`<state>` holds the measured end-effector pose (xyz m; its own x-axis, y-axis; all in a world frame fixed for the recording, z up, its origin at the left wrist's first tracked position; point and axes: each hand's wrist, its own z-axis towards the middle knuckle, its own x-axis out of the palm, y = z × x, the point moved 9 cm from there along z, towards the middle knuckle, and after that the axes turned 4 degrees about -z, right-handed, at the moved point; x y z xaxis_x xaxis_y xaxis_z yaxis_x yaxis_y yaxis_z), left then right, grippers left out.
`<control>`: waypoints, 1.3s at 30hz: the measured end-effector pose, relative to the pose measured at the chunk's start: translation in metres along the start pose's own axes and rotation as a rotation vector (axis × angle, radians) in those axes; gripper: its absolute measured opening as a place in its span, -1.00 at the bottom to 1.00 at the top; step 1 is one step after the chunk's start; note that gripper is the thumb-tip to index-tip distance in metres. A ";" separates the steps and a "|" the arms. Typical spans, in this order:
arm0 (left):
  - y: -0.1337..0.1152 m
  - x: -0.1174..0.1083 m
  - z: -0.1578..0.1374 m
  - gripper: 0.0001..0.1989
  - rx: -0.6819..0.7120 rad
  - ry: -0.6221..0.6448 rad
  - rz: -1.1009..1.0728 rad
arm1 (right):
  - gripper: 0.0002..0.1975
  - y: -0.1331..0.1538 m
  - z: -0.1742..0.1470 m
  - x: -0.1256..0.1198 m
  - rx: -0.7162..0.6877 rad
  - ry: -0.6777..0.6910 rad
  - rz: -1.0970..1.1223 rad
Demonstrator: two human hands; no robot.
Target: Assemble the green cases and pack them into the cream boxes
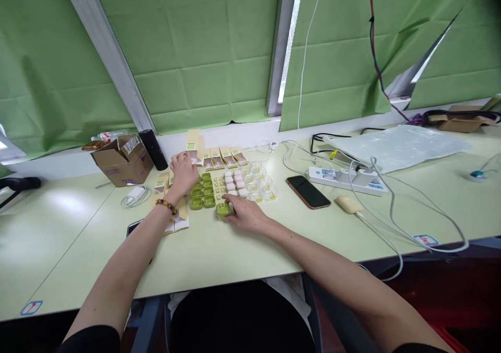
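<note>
My right hand (246, 213) holds a small clear case with a green lid (223, 210) on the table, thumb and fingers around it. My left hand (183, 173) grips a small open carton (194, 145) whose flap stands up at the back. Between the hands lie rows of green lids (197, 202), tiny cream-coloured pieces (219, 186) and white-pink egg-shaped sponges (230, 179). Right of them stand several clear cups (268, 188) with yellow spots inside. More small cartons (223, 158) line up at the back, and others (182, 222) lie partly hidden beneath my left forearm.
A black phone (309, 192) lies to the right, before a white power strip (346, 179) with trailing cables. A cream charger (349, 205) sits nearby. At the back left are a cardboard box (123, 162) and a black cylinder (153, 149); a coiled white cable (135, 196) lies before them.
</note>
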<state>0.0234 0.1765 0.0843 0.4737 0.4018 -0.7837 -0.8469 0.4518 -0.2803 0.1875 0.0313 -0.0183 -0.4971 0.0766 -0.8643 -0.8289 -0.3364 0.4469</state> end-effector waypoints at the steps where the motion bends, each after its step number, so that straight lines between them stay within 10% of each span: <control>1: -0.010 -0.007 -0.013 -0.47 0.043 -0.029 -0.021 | -0.30 -0.001 -0.001 -0.002 0.011 0.005 -0.006; 8: -0.056 -0.039 -0.088 -0.41 0.185 -0.107 -0.135 | -0.06 -0.007 -0.010 -0.032 -0.007 0.038 0.082; 14: -0.070 -0.050 -0.112 -0.37 0.213 -0.193 -0.148 | -0.37 -0.012 0.008 -0.078 -0.005 -0.273 0.628; 26: -0.096 -0.040 -0.147 -0.38 0.468 -0.292 0.117 | -0.27 0.009 0.039 -0.059 0.087 -0.407 1.158; 39: -0.077 -0.054 -0.151 -0.50 0.570 -0.400 -0.345 | -0.52 -0.002 0.028 -0.056 -0.117 -0.027 1.608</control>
<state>0.0264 -0.0004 0.0645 0.8309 0.3721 -0.4137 -0.4323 0.8998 -0.0589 0.2097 0.0539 0.0356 -0.7939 -0.3934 0.4637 0.5522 -0.1470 0.8207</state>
